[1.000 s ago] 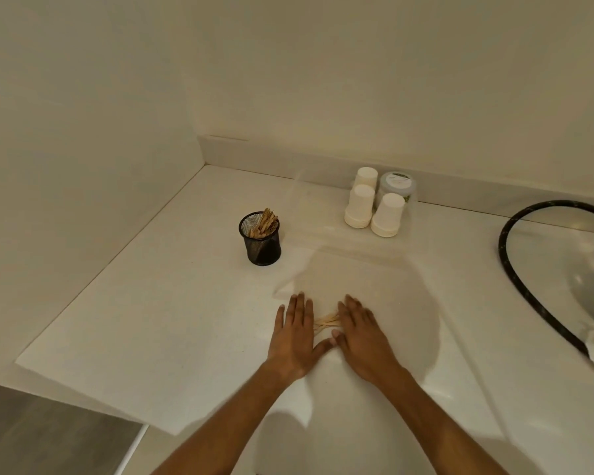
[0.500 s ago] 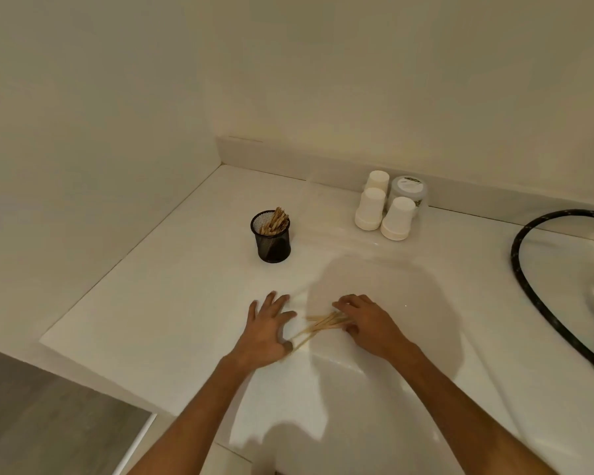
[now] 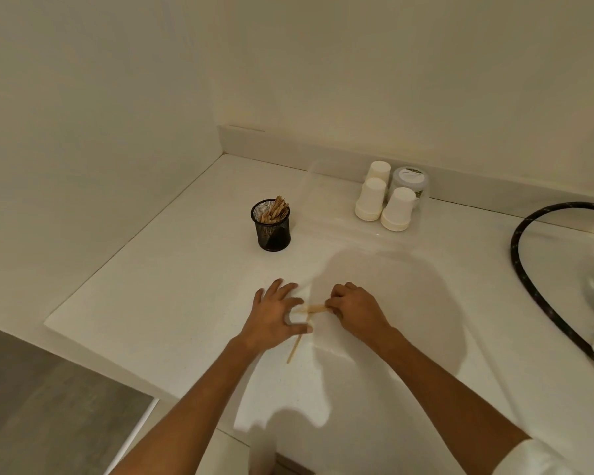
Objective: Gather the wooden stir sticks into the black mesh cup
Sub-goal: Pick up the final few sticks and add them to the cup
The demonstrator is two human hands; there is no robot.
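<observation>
Wooden stir sticks (image 3: 312, 308) lie in a small loose bunch on the white bench (image 3: 172, 286), between the two hands. The right hand (image 3: 354, 311) has its grip curled narrow over the right end of the bunch, fingertips pinching the sticks; the picture is blurred there, so how many it has caught cannot be told. The left hand (image 3: 275, 317) is spread wide and flat, fingers splayed, its thumb side just beside the left end of the bunch, and it holds nothing that shows. One stray stick (image 3: 294, 349) runs at a slant from under the left hand toward the near edge of the bench, apart from the bunch.

The step in hand looks like squaring the loose sticks into one bundle before lifting. To do it well, the left hand should likely sweep the stray stick back against the others and press the ends level, while the right closes round the whole bunch rather than a few. Thin flat sticks will probably slide over one another, so a firm pinch near the middle seems wise.

The black mesh cup (image 3: 271, 228) stands upright farther back and to the left, well apart from both hands, already holding a leaning cluster of sticks. Three upturned paper cups (image 3: 384, 204) and a clear jar (image 3: 410, 180) sit behind, clear of the likely path
</observation>
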